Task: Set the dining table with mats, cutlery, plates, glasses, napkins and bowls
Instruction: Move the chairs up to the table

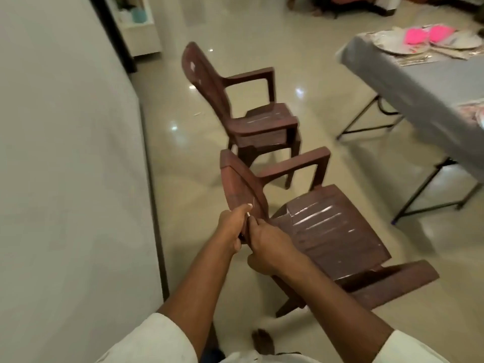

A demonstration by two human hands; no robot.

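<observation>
A chair is being gripped by its backrest, away from the table.

The near brown chair (327,226) is being clasped at its back edge by the left hand (230,229) and right hand (267,247), fingers curled around it. The dining table (419,82), with plates (387,44) and pink napkins (429,32), is standing well apart at right. If swung carelessly, the far chair (248,111) just beyond could be struck.

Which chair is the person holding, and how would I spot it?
Start at the long grey-covered folding table on the right; two brown plastic armchairs stand on the shiny floor beside it. Pick the nearer brown plastic armchair. Unlike the farther brown plastic armchair, its backrest is held by the left hand and right hand.
</observation>
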